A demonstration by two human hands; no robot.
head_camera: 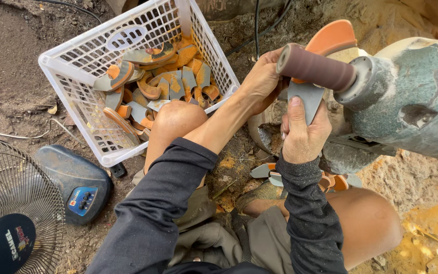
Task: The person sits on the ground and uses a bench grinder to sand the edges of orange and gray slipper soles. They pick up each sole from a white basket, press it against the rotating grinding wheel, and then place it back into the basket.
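Seated on the dirt, a person clamps both the left hand [262, 81] and the right hand [304, 133] on a grey-and-orange sole piece [307, 99], its long axis upright against the brown sanding drum [316, 67], the white basket [84, 56] of similar pieces lying leftward.

The sole [307, 99] is lying partly hidden behind the drum [314, 67] and inside the right hand [304, 133], while the left hand [263, 81] is covering its far edge, its fingers going out of sight behind the drum. The machine [406, 96] is running off the right edge, and the fan [13, 213] is being cut by the left and bottom edges. The basket [77, 50] is hiding its lower pieces [168, 76] under the top ones.
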